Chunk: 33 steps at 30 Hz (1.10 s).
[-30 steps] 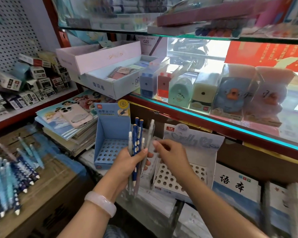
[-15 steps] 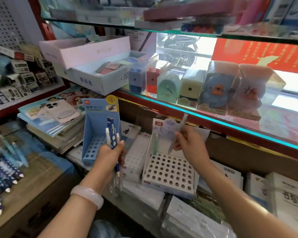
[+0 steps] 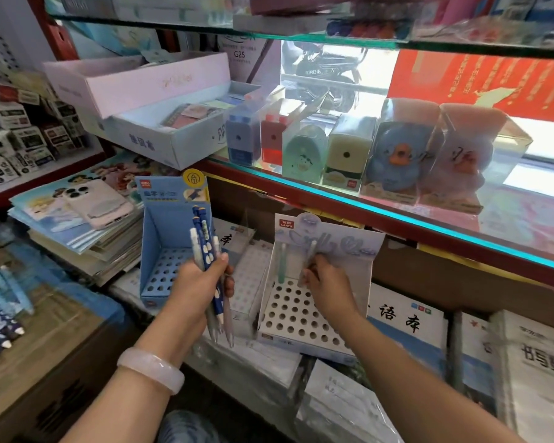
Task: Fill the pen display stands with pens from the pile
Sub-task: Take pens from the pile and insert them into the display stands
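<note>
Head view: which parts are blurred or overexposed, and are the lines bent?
Head view: pen pile at the left edge is smeared; window behind the glass shelf is blown out; the shelf edges bow from wide-angle distortion; right hand is slightly soft.

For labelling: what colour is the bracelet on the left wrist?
Pale translucent pink bracelet, clearest in the head view.
</note>
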### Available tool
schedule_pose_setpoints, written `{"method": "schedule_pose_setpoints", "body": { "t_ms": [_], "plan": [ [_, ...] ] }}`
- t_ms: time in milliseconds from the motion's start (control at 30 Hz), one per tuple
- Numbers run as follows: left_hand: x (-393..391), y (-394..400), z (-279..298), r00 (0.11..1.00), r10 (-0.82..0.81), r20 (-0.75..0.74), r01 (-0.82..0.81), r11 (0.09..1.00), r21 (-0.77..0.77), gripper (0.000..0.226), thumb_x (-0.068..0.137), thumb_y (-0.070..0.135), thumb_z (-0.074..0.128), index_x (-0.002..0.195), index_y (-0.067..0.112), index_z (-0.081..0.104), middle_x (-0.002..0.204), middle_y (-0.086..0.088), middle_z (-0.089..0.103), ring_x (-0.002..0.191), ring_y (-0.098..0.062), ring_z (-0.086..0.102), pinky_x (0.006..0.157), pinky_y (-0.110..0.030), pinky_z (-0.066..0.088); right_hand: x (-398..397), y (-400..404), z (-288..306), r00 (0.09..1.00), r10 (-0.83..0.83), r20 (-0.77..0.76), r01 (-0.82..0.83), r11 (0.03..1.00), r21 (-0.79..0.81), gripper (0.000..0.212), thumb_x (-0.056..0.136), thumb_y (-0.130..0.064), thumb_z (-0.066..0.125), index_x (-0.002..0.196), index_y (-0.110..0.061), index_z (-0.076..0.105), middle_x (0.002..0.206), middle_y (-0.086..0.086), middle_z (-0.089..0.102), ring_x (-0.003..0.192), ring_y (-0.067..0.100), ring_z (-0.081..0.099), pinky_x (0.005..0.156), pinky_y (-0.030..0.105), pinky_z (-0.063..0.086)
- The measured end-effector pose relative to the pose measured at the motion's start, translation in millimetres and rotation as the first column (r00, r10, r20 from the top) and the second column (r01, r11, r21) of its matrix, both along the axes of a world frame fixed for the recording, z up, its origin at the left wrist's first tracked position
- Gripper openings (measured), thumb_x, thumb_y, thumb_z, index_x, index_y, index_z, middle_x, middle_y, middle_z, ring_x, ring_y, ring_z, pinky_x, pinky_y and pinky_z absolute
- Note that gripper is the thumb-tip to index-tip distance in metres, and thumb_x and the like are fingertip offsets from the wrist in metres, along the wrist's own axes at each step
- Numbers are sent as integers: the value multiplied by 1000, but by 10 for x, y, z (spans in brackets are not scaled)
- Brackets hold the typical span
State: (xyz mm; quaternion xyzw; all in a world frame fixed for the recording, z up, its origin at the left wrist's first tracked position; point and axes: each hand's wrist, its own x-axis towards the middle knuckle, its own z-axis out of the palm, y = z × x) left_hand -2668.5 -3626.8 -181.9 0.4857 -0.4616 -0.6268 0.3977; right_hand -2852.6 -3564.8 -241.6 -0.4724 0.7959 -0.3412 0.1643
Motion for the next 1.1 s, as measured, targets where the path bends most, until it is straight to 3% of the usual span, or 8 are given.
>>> {"method": "schedule_pose_setpoints", "body": {
  "t_ms": [200,367,500,600,700,867,967,1100],
  "plan": [
    [-23,48,9,999,-45,-11,45,999,5,10,93,11,52,85,8,56,65,-5,57,47,-10,53,46,-23,47,58,-106,-153,997,-50,-62,55,996,66,14,95,-14,48,99,-6,59,103,13,65,94,26,60,81,34,48],
    [-1,87,55,990,-129,-51,130,992,8,6,91,13,54,94,9,57,68,-3,67,53,-10,61,51,-21,50,83,-56,-171,987,-156,36,155,987,47,12,93,-16,54,93,-8,64,92,8,67,81,17,59,69,26,43],
    [-22,125,72,985,-128,-113,132,991,30,5,91,12,54,93,10,58,70,-5,70,53,-9,63,51,-19,52,287,82,51,962,-239,134,255,959,-119,8,92,-18,58,86,-13,61,82,0,64,75,13,58,64,22,43],
    [-46,138,32,991,-66,-119,72,996,51,5,91,12,54,90,10,58,74,-7,68,54,-10,63,52,-20,51,523,90,371,901,96,424,-46,991,-128,13,93,-23,56,88,-15,65,78,-1,65,67,7,61,59,15,51],
    [-29,119,-4,995,10,-103,-3,998,63,6,92,12,54,87,12,58,74,-6,66,58,-13,63,52,-21,51,678,100,535,784,303,542,-279,952,-129,16,95,-19,52,87,-16,66,78,1,66,65,5,61,64,16,54],
    [-31,102,-45,981,85,-174,-70,994,89,5,91,10,56,87,8,59,65,-4,69,57,-11,68,52,-22,55,735,184,488,756,349,554,-345,932,-116,13,92,-19,59,99,-12,67,82,0,67,65,4,61,64,20,52],
    [-98,186,-80,990,28,-140,-15,996,88,6,90,10,56,87,6,60,74,-7,70,62,-13,69,50,-25,56,755,205,426,814,331,478,-324,941,-101,16,90,-15,61,102,-5,67,76,-3,64,56,1,56,55,17,49],
    [-152,250,-113,998,-57,-35,60,996,69,11,91,15,57,98,9,62,88,-7,71,79,-17,69,57,-28,54,695,252,354,842,321,433,-318,945,-81,14,89,-13,61,98,-5,68,70,-4,62,55,3,56,56,18,51]
  ]
}}
